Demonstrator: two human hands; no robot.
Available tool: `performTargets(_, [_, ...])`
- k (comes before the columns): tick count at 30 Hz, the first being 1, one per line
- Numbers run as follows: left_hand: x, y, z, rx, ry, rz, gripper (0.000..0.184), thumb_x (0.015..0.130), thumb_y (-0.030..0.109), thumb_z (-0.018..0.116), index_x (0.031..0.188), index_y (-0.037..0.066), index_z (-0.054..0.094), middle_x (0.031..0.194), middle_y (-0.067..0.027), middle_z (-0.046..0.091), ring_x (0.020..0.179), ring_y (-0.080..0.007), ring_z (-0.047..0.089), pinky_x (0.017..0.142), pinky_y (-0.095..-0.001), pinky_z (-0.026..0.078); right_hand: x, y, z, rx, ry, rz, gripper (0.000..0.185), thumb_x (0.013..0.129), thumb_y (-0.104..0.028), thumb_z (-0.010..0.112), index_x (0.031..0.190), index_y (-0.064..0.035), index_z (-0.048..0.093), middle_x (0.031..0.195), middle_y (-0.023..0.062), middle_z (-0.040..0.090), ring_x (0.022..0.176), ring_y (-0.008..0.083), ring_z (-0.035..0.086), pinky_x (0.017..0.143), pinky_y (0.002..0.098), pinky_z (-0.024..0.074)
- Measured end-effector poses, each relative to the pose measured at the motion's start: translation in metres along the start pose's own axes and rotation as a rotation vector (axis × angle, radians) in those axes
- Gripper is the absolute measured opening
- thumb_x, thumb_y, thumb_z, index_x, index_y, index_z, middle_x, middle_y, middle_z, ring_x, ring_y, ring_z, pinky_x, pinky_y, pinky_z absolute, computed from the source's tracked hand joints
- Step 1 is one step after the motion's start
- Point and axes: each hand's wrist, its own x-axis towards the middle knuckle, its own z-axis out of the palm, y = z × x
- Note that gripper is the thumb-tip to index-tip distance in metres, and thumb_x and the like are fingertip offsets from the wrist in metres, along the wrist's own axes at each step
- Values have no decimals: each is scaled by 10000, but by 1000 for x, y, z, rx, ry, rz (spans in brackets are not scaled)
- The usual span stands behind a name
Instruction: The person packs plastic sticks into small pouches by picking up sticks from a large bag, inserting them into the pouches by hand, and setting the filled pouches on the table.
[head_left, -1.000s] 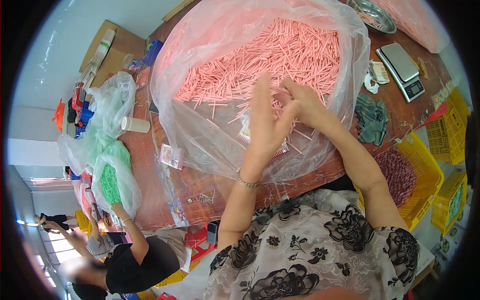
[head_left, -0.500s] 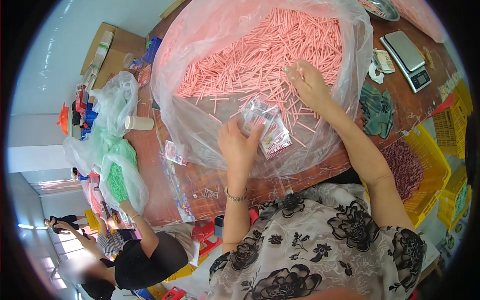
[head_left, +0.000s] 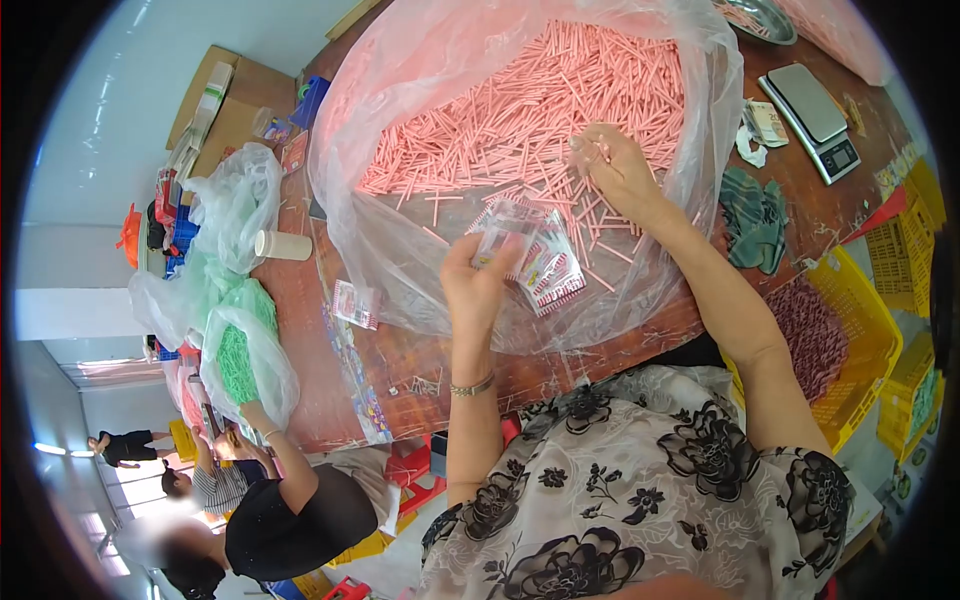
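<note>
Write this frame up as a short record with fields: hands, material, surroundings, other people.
left hand: pinching a clear printed packet
right hand: at the pink sticks, grip unclear
material: pink sticks in a large clear plastic bag
surroundings: digital scale, dark green cloth, white cup
other people: a co-worker's hand at green sticks

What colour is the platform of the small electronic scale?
The scale's flat platform is silvery grey, clearest in the head view.
</note>
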Motion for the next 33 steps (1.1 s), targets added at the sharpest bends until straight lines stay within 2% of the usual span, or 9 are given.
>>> performTargets(2, [0, 8, 4, -302, -39, -110, 154, 875, 59, 707, 989, -45, 706, 889, -68, 715, 739, -109, 636, 642, -246, 496, -2, -6, 1, 237, -59, 143, 484, 1022, -384, 483, 737, -18, 623, 690, 66, 594, 756, 185, 555, 743, 359, 444])
performTargets(4, [2, 9, 11, -537, -69, -189, 135, 910, 47, 669, 1010, -34, 710, 890, -65, 717, 747, -111, 642, 634, -253, 510, 1, -7, 0, 458, -56, 152, 527, 1044, -400, 423, 758, -19, 647, 732, 55, 631, 794, 151, 560, 771, 343, 450])
performTargets(5, [1, 10, 16, -573, -109, -206, 129, 914, 49, 667, 1000, -37, 712, 882, -60, 708, 725, -111, 634, 618, -248, 507, 1, -9, -1, 565, -51, 158, 552, 1055, -408, 393, 768, -19, 658, 753, 50, 650, 813, 134, 563, 785, 334, 453])
performTargets(9, [-2, 20, 46, -563, -224, -211, 142, 933, 69, 654, 985, -51, 710, 857, -53, 671, 668, -112, 620, 555, -237, 512, 1, -40, -18, 512, 84, 135, 616, 1073, -394, 270, 846, -5, 689, 846, 56, 689, 835, 141, 577, 829, 332, 461])
performTargets(12, [1, 25, 58, -489, -259, -192, 181, 956, 99, 632, 989, -64, 704, 859, -59, 637, 636, -114, 622, 524, -225, 527, 1, -40, -20, 615, 100, 150, 597, 1073, -372, 275, 882, -4, 704, 895, 62, 704, 855, 148, 591, 846, 332, 470])
performTargets(18, [5, 26, 69, -403, -273, -193, 197, 963, 106, 624, 1020, -65, 704, 899, -69, 647, 629, -119, 633, 537, -226, 529, 1, -51, -23, 523, 155, 94, 595, 1072, -396, 296, 989, 3, 729, 928, 75, 720, 881, 153, 616, 881, 325, 482])
performTargets(26, [6, 23, 73, -393, -288, -163, 195, 958, 95, 628, 1044, -63, 702, 957, -87, 658, 638, -123, 641, 548, -220, 512, 5, -44, -26, 501, 131, 107, 506, 1056, -364, 414, 976, 33, 717, 931, 94, 710, 902, 160, 630, 884, 332, 494])
performTargets(30, [7, 24, 72, -378, -304, -146, 184, 957, 91, 628, 1025, -61, 704, 912, -76, 662, 655, -116, 642, 553, -219, 510, 3, -38, -24, 476, 13, 82, 482, 1042, -366, 457, 962, 36, 709, 938, 91, 700, 910, 166, 637, 893, 336, 496])
performTargets(33, [7, 18, 69, -356, -305, -154, 157, 952, 78, 630, 997, -49, 710, 883, -61, 666, 671, -108, 641, 582, -225, 516, 3, -38, -22, 503, 47, 54, 489, 1041, -375, 454, 980, 38, 710, 900, 92, 698, 885, 163, 629, 858, 331, 497])
